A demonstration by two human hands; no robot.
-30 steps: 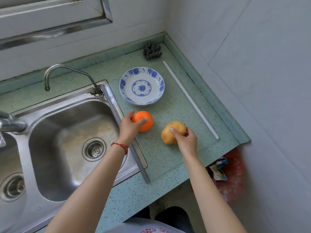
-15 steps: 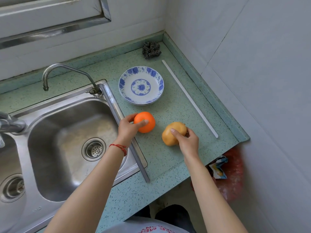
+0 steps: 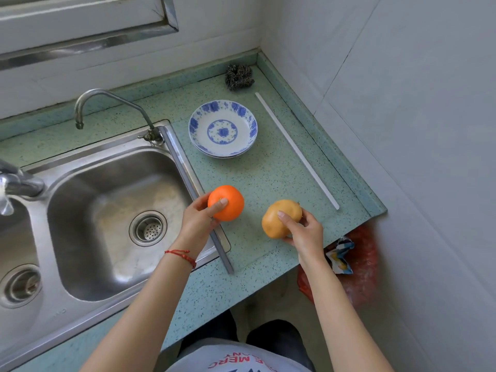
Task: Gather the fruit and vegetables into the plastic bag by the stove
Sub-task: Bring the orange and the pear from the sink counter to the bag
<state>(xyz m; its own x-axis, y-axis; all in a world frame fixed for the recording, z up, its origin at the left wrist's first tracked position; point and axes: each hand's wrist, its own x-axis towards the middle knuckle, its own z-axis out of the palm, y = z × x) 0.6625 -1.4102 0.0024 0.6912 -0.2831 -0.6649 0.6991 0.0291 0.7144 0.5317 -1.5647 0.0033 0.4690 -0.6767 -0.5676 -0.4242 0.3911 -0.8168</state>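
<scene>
My left hand point(image 3: 200, 218) grips a round orange fruit point(image 3: 228, 201), held just above the green counter point(image 3: 268, 178) by the sink's right rim. My right hand point(image 3: 303, 232) grips a yellow-brown pear-like fruit point(image 3: 276, 217), also raised off the counter near its front edge. The two fruits are a short gap apart. No stove and no bag on the counter are in view.
A steel double sink point(image 3: 112, 218) with a curved tap point(image 3: 107, 103) fills the left. Stacked blue-and-white plates point(image 3: 222, 128) stand behind the fruits, a steel scourer point(image 3: 239, 76) in the corner, a white strip point(image 3: 295, 149) along the right. A red bag point(image 3: 359, 264) hangs below the counter's right end.
Both hands have closed round their fruits and lifted them off the counter, drawing them slightly toward me.
</scene>
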